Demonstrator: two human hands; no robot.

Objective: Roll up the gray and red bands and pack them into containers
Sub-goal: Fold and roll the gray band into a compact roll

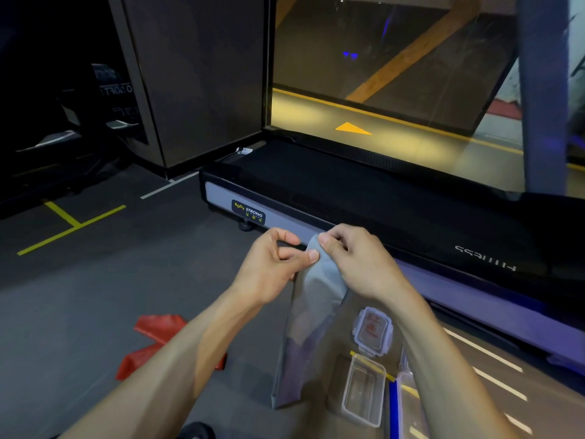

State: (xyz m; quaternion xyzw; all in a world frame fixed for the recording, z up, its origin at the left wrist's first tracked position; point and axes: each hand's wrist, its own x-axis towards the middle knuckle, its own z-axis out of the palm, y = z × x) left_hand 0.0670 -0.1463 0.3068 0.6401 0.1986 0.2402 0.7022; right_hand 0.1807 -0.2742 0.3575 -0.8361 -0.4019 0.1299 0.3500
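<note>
The fingers point(311, 255) of the left hand point(272, 267) and of the right hand point(354, 261) are curled, and the top end of the gray band point(313, 312) is pinched between thumb and fingertips on both sides. The band is held up in front of the treadmill point(348, 191), its length hanging down toward the floor point(95, 296). The red band point(158, 340) lies crumpled on the floor, well left of the treadmill. A clear container point(364, 391) and a lid point(373, 334) are seen just beside the treadmill's near edge.
</note>
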